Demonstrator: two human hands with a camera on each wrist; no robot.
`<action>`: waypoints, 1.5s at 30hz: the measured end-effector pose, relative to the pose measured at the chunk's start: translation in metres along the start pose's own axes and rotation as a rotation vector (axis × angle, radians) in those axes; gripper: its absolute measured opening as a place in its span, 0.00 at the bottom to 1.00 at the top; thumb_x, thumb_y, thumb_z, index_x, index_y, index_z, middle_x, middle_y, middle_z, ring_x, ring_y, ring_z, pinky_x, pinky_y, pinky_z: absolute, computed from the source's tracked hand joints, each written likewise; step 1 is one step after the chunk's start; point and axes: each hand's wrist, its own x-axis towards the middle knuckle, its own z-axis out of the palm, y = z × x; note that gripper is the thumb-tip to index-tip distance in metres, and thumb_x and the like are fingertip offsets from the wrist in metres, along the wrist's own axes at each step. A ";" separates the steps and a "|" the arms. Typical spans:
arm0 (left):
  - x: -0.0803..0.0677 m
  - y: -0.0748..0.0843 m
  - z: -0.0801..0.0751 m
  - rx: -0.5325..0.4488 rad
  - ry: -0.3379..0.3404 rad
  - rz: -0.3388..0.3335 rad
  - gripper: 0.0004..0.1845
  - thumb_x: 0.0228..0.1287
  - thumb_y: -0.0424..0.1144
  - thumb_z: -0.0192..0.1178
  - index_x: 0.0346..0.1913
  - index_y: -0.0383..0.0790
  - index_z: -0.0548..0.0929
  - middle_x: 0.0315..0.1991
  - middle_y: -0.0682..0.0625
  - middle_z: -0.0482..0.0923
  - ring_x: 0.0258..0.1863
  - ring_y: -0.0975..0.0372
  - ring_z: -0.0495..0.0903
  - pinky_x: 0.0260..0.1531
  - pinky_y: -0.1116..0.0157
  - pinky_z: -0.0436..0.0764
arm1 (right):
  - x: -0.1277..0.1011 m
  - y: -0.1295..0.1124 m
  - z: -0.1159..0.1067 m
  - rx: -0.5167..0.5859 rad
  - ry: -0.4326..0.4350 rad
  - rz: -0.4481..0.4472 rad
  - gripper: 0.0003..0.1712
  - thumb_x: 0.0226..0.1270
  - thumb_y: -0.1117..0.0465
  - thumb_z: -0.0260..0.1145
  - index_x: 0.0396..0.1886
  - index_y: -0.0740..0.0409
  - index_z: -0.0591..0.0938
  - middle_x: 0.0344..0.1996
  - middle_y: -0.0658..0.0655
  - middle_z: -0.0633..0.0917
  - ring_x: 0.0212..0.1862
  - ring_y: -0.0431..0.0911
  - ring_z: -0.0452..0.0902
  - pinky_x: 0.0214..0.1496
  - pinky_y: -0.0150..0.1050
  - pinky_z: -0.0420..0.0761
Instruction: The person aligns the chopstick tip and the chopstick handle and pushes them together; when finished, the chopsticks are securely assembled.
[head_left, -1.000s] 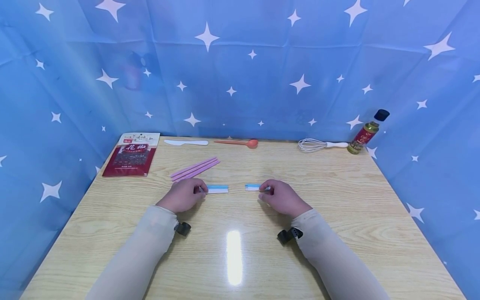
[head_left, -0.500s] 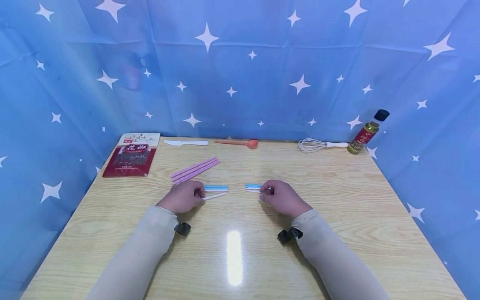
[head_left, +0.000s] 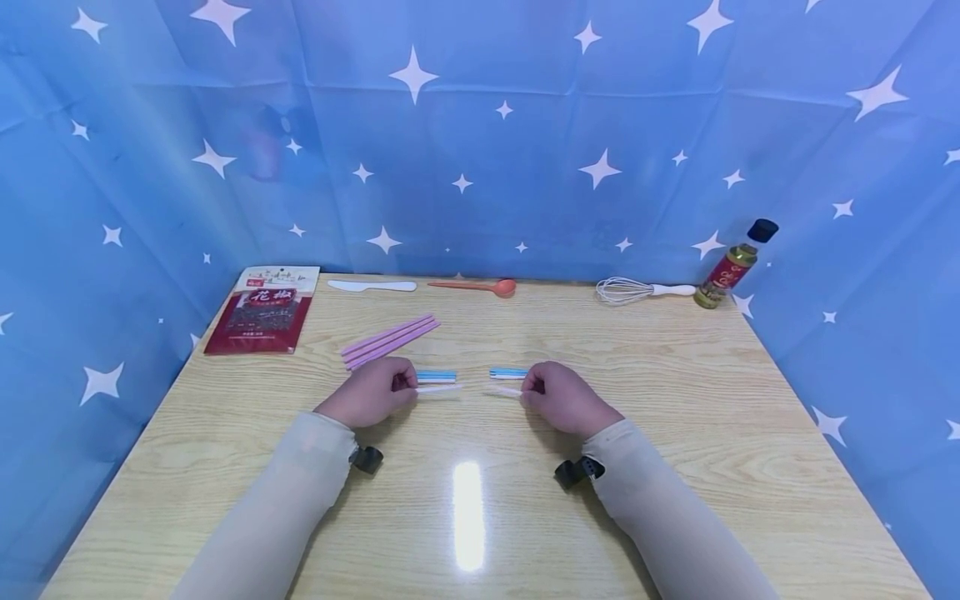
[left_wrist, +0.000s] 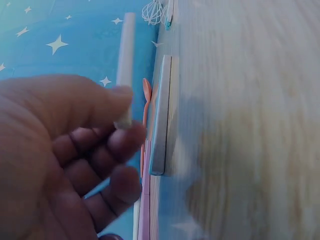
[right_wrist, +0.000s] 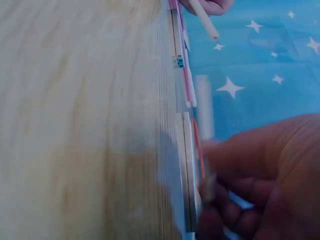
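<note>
Both hands are mid-lift: the left hand [head_left: 369, 392] pinches one white stick [head_left: 439, 388], the right hand [head_left: 562, 393] pinches another [head_left: 502, 390] — just near of the blue sticks [head_left: 436, 376] on the worktop [head_left: 675, 417]. Next likely calls for carrying them clear, level.

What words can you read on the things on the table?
"花椒" in white on the red packet.
Small print along the packet's top and bottom: too small to read.
Red label on the oil bottle: too blurred to read.
No writing shows on the other things.
</note>
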 end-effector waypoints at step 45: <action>-0.001 0.010 0.003 -0.079 0.101 0.126 0.02 0.78 0.35 0.61 0.46 0.41 0.82 0.32 0.53 0.76 0.31 0.60 0.71 0.32 0.65 0.73 | -0.002 -0.007 0.000 0.223 0.145 -0.205 0.04 0.78 0.64 0.66 0.43 0.57 0.86 0.29 0.50 0.79 0.28 0.44 0.70 0.31 0.35 0.72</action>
